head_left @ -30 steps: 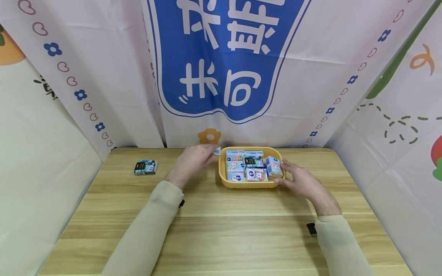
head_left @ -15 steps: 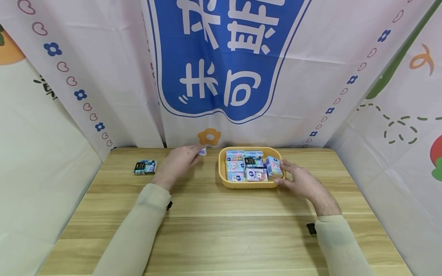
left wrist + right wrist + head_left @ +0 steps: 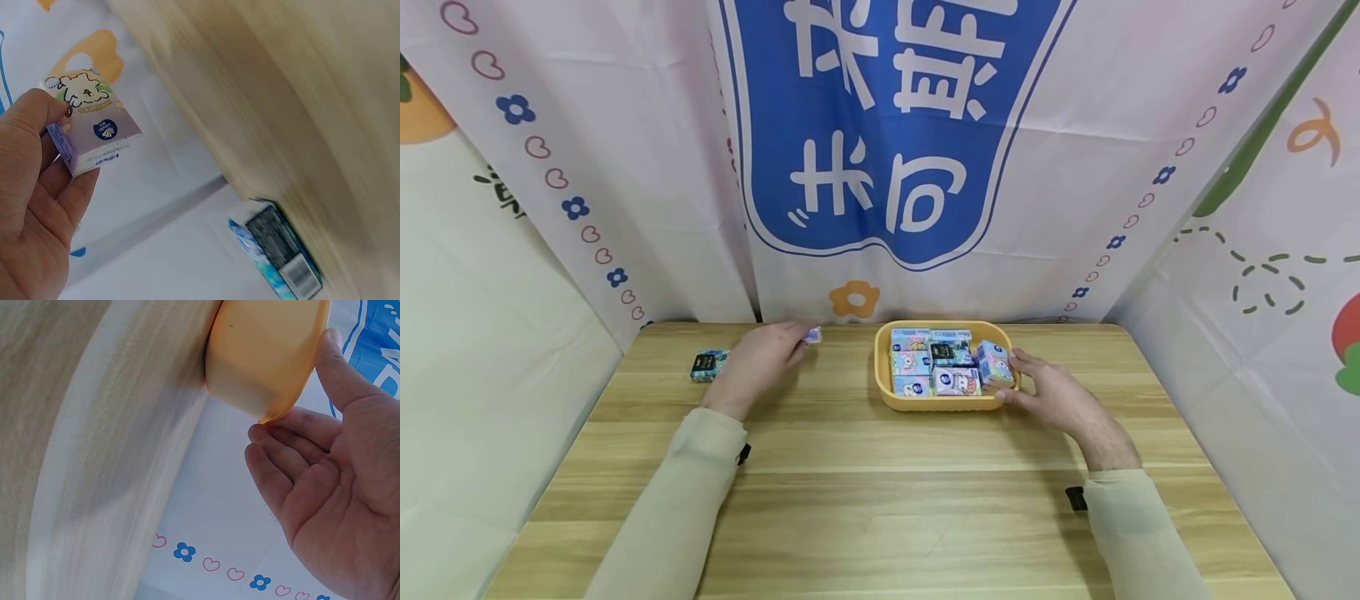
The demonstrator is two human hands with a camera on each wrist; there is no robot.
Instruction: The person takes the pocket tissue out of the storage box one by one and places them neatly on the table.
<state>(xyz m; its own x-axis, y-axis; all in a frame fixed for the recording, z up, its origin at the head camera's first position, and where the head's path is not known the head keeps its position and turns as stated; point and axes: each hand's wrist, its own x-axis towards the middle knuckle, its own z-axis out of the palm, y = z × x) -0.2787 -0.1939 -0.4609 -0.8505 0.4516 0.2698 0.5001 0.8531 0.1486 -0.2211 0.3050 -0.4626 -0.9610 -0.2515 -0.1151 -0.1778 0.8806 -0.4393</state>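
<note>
My left hand pinches a small lilac tissue pack with a cartoon dog on it, thumb on one side and fingers beneath. The pack is raised near the table's back edge, left of the yellow basket. Several tissue packs lie in that basket, mostly blue and pink, plus a dark one. One blue pack leans tilted at its right end. There my right hand grips the basket's rim, thumb and fingers spread around the end. A dark blue-green pack lies on the table, partly covered by my left hand.
The wooden table ends at the back against a white printed cloth with a blue sign. More printed cloth hangs along both sides. A black strap piece shows at my right sleeve.
My left hand has moved left, away from the basket, carrying the lilac tissue pack toward the dark pack, which it now partly covers. My right hand and the basket have stayed put.
</note>
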